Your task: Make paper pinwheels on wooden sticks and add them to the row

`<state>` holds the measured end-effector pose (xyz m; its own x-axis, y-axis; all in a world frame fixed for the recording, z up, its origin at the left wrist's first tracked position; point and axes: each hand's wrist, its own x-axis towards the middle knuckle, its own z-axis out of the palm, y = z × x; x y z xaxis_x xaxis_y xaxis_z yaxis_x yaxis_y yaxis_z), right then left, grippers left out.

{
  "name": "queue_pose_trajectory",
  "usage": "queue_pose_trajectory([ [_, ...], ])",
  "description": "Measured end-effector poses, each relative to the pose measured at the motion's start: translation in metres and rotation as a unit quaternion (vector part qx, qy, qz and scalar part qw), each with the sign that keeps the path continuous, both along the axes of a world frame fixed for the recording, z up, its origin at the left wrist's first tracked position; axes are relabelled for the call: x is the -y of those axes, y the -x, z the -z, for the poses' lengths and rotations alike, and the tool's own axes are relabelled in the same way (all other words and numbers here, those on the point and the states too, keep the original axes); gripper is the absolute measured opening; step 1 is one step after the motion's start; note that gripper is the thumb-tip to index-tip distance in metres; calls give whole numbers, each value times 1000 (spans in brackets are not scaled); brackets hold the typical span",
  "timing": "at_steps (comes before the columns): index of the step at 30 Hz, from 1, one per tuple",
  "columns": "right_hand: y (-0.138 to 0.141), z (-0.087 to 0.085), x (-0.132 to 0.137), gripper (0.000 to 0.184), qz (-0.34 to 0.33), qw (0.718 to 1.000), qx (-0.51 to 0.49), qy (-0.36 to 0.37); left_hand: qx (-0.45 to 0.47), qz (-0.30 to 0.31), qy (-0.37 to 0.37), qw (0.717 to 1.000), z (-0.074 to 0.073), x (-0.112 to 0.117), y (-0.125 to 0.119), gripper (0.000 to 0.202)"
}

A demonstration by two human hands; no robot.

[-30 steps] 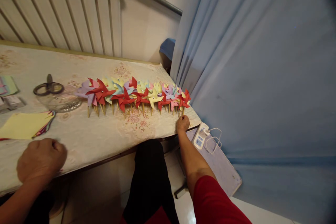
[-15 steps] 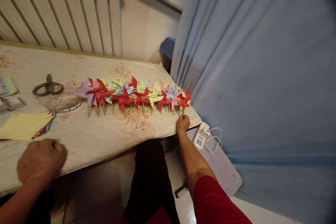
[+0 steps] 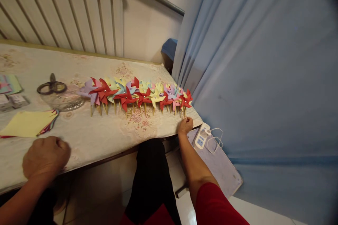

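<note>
Several paper pinwheels (image 3: pixel 144 95) in red, yellow, purple, pink and blue lie in a long row on the table, their wooden sticks pointing toward me. My right hand (image 3: pixel 185 125) is at the row's right end, fingers curled closed just below the stick ends of the last red pinwheel (image 3: pixel 186 98). Whether anything is between those fingers is hidden. My left hand (image 3: pixel 47 155) rests as a fist at the table's front edge, with nothing seen in it. Just beyond it lies a stack of coloured paper squares (image 3: pixel 29 123), yellow on top.
Black-handled scissors (image 3: pixel 52 87) lie across a clear glass dish (image 3: pixel 71 103). Small boxes (image 3: pixel 18 100) and pastel papers (image 3: pixel 13 83) are at the left. A power strip (image 3: pixel 201 136) with a white cable sits on a low stand (image 3: pixel 224 168) beside the blue curtain (image 3: pixel 264 77).
My right hand has dropped slightly away from the stick ends, still closed. The view has shifted a little, so things on the left appear farther right. The pinwheel row looks unchanged.
</note>
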<state>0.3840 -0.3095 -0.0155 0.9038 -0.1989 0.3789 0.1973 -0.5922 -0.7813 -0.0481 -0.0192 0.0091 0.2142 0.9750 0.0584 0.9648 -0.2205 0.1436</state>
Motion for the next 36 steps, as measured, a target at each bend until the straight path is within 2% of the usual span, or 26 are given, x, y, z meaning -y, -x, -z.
queue_pose_trajectory([
  [3, 21, -3, -9, 29, -40, 999, -6, -7, -28, 18, -43, 999, 6, -2, 0, 43],
  [7, 58, -5, -34, 27, -185, 982, -27, -1, -19, 36, -58, 997, 5, 0, 3, 46],
  [11, 102, -6, -71, 21, -373, 926, -51, 26, -9, 77, -92, 993, 1, 7, 4, 48],
  [12, 115, -6, -81, 19, -412, 909, -53, 35, -8, 61, -89, 994, 1, 8, 4, 46],
  [14, 140, -5, -100, 16, -476, 876, -50, 53, 0, 50, -82, 995, 0, 9, 3, 44],
  [17, 176, -2, -126, 14, -535, 840, -36, 78, 16, 50, -72, 996, 0, 10, 3, 41],
  [21, 214, 3, -149, 16, -558, 821, 6, 117, 27, 52, -67, 996, 3, 10, 5, 39],
  [25, 234, 11, -154, 18, -519, 816, 130, 218, 44, 61, -77, 994, 7, 11, 7, 36],
  [29, 240, 16, -152, 17, -494, 802, 191, 277, 50, 73, -79, 993, 8, 13, 9, 34],
  [36, 240, 20, -151, 19, -474, 801, 217, 293, 48, 83, -70, 993, 4, 18, 11, 31],
])
